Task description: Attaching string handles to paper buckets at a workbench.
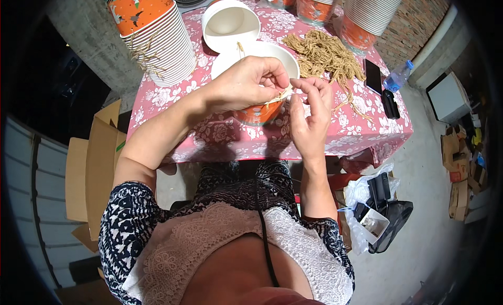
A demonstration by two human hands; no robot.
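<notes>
An orange paper bucket (258, 114) with a white inside and rim stands near the table's front edge, partly hidden by my hands. My left hand (246, 85) reaches over its rim, thumb and fingers pinched on a straw-coloured cord (283, 95). Close on the right, my right hand (313, 108) has its thumb and curled fingertips at the same cord, by the bucket's near right rim. Just where the fingertips meet the cord is partly hidden. A short cord end (240, 49) sticks up at the bucket's far left side.
Beyond the bucket, a white bucket (230, 24) lies tipped, its mouth facing me. Left stands a bucket stack (160, 48) with cords draped over it; a cord pile (325, 53) lies right. A phone (373, 76) and bottle (398, 77) are at the right edge of the flowered tablecloth (162, 98).
</notes>
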